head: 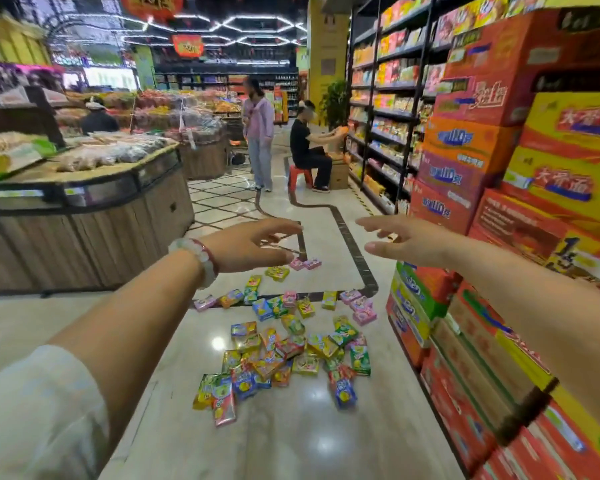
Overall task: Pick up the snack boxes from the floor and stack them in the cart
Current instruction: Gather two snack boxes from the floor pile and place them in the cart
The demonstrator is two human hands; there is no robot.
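Both arms reach forward over a shop floor. The left hand (246, 245) and right hand (406, 242) are spread open and hold nothing. The snack boxes (284, 348) lie scattered on the floor below the hands — none picked up yet. No cart shows. Next, I judge: stoop and grasp a box.

I see a glossy pale tiled floor (291, 441) with a dark inlaid border line (352, 244). On the left stands a wooden produce counter (94, 223); on the right, stacked cartons (520, 161) sit near me, with tall shelves (388, 109) farther back. Hexagonal ceiling lights (222, 29) glow overhead. A yellow pillar (328, 50) rises far off.
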